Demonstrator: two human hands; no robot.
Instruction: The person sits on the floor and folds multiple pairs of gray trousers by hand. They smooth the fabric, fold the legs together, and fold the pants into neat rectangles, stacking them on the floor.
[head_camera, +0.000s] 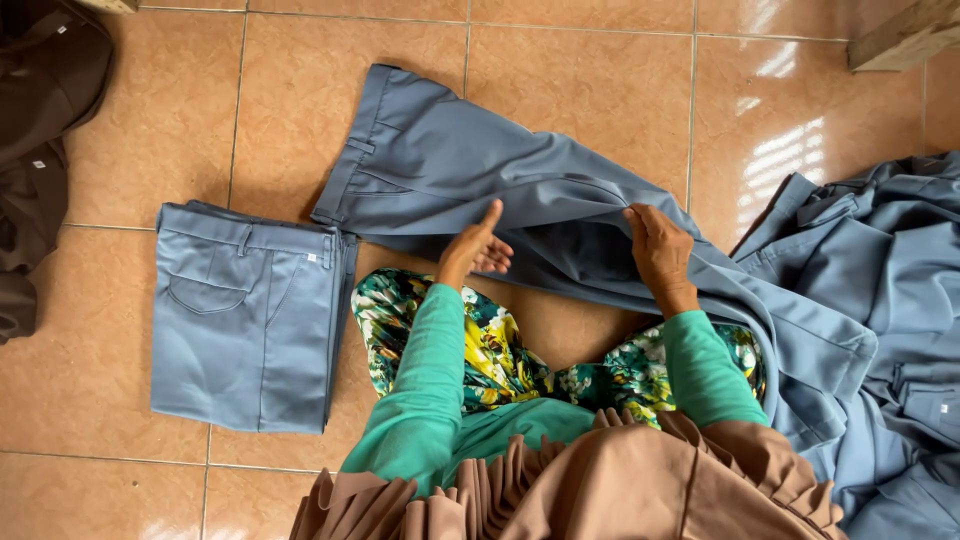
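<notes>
Trousers (450, 160), grey-blue, lie spread on the tiled floor (160, 130) straight ahead of my knees, waistband at their far left end and the legs running to the right, where the cloth sweeps round past my right side.

Nearest to me, this side of the trousers, is my lap: a pleated brown cloth (620, 480) and, beyond it, a flowered green skirt (500, 360), with my green sleeves (420, 380) reaching out over both.

My left hand (472, 248) rests at the near edge of the trousers, open, fingers loosely spread and the forefinger stretched up onto the cloth; it grips nothing that I can see. My right hand (658, 245) is just to the right of it, also on the trousers, fingers curled over a raised fold of the leg and pinching it, so the cloth stands up in a ridge there. A strip of shadowed cloth lies between the two hands.

Left of the trousers, touching them near the waistband, sits a folded pair (245, 315) of the same colour, squared up flat, back pocket showing.

Right of the trousers is a heap (880, 300) of more grey-blue garments, rumpled, running into the leg I hold.

Well to the left of the trousers, at the edge of view, lie brown clothes (40, 130). Beyond the trousers to the far right, a wooden block (905, 35) sits in the corner.
</notes>
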